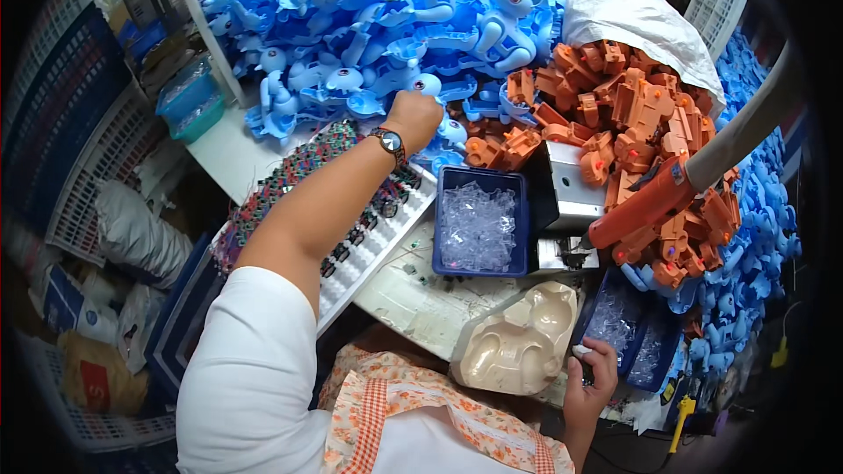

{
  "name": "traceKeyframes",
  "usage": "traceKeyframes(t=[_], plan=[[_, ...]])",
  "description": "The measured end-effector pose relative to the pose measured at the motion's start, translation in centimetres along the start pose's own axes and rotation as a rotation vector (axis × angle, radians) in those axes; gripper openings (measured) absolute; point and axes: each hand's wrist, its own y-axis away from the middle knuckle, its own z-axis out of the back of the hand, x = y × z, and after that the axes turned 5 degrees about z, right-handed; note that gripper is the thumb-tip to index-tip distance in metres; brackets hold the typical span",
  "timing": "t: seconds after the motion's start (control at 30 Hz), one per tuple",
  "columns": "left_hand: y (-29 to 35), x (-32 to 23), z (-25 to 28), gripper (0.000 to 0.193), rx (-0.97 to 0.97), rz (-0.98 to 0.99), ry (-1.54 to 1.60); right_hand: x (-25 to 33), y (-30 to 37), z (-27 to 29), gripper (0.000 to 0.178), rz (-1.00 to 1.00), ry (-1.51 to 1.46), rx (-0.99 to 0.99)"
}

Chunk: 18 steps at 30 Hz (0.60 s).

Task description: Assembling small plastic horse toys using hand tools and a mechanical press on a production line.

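Observation:
My left hand (416, 120), with a watch (389, 141) on its wrist, is at the near edge of a heap of glossy blue animal-shaped plastic toy shells (347, 26). Its fingers are curled down, and whatever lies under them is hidden. A blue shell with a painted eye (426, 84) is just beyond it. My right hand (594, 384) is low at the right, fingers bent and thumb apart, with a small white piece at one fingertip. It is beside a cream mould (518, 340) with an animal-shaped hollow and a blue bin of clear plastic parts (613, 316).
Under my left forearm is a white ribbed tray (360, 250) of small wired parts. A blue bin (436, 237) of clear pieces stands mid-table beside a metal box fixture (575, 189). Orange plastic parts (650, 123) are heaped at right, behind an orange-and-grey handle-like bar (645, 202).

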Motion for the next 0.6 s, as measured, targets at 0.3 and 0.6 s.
traceKeyframes(t=[0.3,0.6], plan=[[-2.3,3.7,6.3,0.018,-0.087,0.173,0.542,-0.6,0.0,0.7,0.014,-0.092,-0.025,-0.053],[9.1,-4.5,17.9,0.024,0.05,0.064,1.662,2.7,-3.1,-2.5,0.069,0.236,-0.255,0.086]])
